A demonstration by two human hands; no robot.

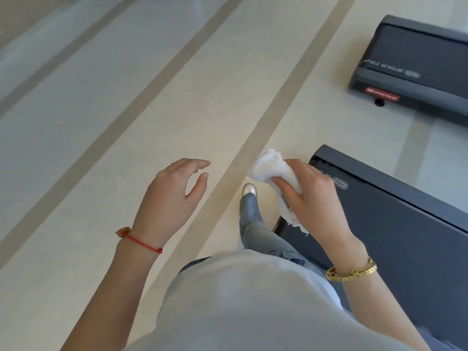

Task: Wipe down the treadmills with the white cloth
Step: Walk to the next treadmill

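My right hand point(312, 198) grips a crumpled white cloth point(269, 165) in the air, just left of the rear end of a dark grey treadmill deck point(405, 229) at the lower right. The cloth bunches out past my fingers and a tagged corner hangs below my palm. My left hand point(172, 196) hovers over the floor to the left, fingers relaxed and holding nothing. A second dark treadmill point(415, 67) with a red label on its end stands at the upper right.
The pale floor point(152, 110) has tan stripes running diagonally. My jeans leg and light shoe point(249, 190) stand beside the near treadmill's left edge. A strip of floor separates the two treadmills.
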